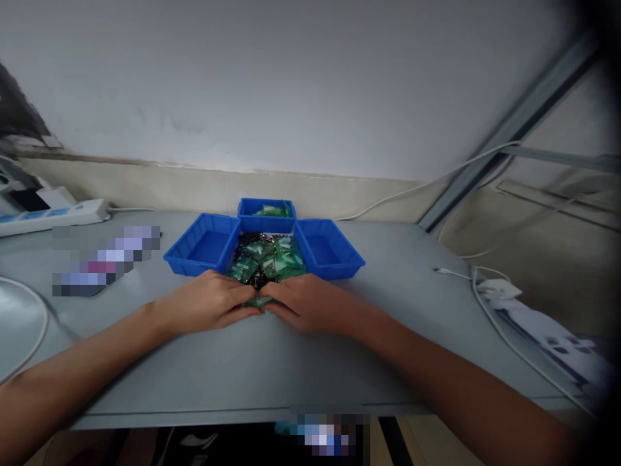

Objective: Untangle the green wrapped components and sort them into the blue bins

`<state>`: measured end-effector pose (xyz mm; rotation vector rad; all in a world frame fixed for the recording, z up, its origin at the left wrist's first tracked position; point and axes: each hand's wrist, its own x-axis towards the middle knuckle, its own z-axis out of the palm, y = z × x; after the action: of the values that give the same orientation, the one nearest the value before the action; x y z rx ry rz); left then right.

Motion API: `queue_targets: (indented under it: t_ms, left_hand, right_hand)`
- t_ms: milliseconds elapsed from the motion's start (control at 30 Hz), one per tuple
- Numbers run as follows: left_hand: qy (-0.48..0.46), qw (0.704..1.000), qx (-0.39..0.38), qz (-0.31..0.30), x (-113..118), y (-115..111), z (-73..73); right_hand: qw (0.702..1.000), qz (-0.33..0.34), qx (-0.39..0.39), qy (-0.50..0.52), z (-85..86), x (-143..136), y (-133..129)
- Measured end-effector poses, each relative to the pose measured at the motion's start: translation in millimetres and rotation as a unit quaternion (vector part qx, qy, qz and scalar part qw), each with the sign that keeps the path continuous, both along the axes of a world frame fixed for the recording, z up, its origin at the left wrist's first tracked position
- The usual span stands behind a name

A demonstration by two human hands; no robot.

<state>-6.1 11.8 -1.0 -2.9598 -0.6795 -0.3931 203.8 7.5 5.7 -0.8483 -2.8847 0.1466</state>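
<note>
Left grip (213,301), right grip (308,303) pinching green piece (262,302), lower centre; green pile (274,264) just above, between blue trays (334,269).

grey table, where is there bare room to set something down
Bare tabletop shows between the right blue bin and the white cable, and between the left hand, right hand and the near edge. The middle is crowded: green pieces packed among that bin, the left blue bin and the back blue bin.

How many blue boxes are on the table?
3. The left box and right box flank the green pieces; the back box sits behind them. None of these three is hidden.
</note>
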Motion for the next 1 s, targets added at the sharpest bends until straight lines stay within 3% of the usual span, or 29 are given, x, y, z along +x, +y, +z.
queue_targets:
  t_ms: [567, 667, 867, 1000]
  left_hand:
    - [0.008, 1.000, 0.004, 0.006, -0.6, 0.7, -0.7]
    - [-0.006, 1.000, -0.028, 0.007, -0.9, 0.0, 0.7]
    - [-0.104, 0.985, -0.136, 0.024, -0.3, -5.8, 5.1]
    - [-0.131, 0.976, -0.173, 0.030, 2.6, -8.3, 5.4]
  right_hand:
    - [0.998, -0.048, -0.036, 0.014, 3.4, 0.5, 1.4]
    - [0.997, -0.052, -0.046, 0.034, 4.3, 0.1, 1.1]
    - [0.971, -0.115, -0.142, 0.157, 8.2, -0.1, 3.4]
    - [0.963, -0.164, -0.133, 0.165, 5.7, -0.2, 5.6]
